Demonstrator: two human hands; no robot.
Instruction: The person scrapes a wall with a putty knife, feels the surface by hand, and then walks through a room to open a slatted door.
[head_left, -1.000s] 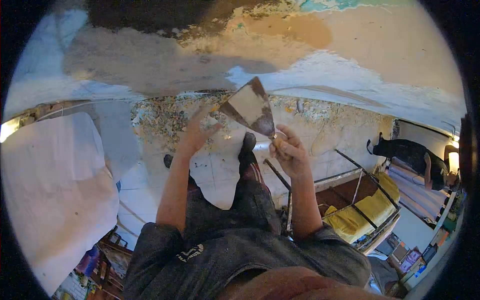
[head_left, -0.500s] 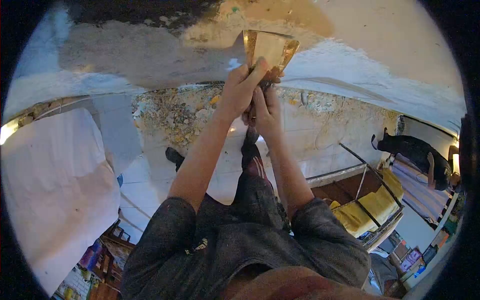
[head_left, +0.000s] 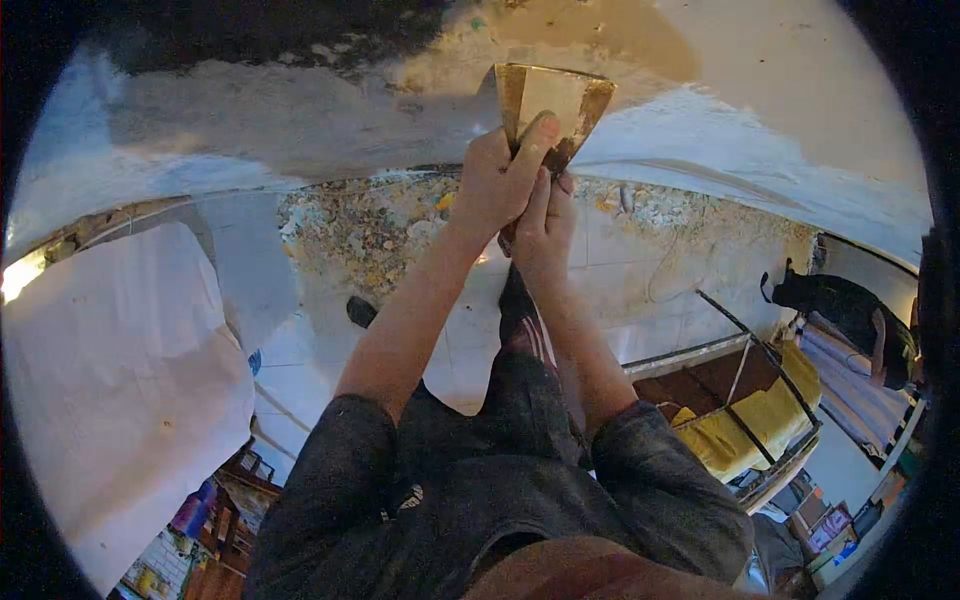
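Note:
A wide scraper (head_left: pixel 566 92) with a stained, trapezoid metal blade has its broad edge against the wall (head_left: pixel 400 125), or very close to it. My left hand (head_left: pixel 494 185) is closed on the scraper near the base of the blade, its thumb stretched along the blade's face. Just below and to the right, my right hand (head_left: pixel 548 222) is wrapped round the handle, which the fingers mostly hide. The wall surface is patchy, with dark, tan and whitish-blue areas around the blade.
Crumbled debris (head_left: pixel 350 235) lies on the tiled floor along the wall's foot. A white sheet (head_left: pixel 130 350) covers something large at left. At right stands a metal frame (head_left: pixel 740 365) with yellow cloth (head_left: pixel 745 425). Beyond it is another person (head_left: pixel 840 310) in dark clothes.
The whole view has shifted slightly, so the scraper and both hands appear a little further right. The blade's angle has changed slightly and it reflects less light. Both hands keep their hold.

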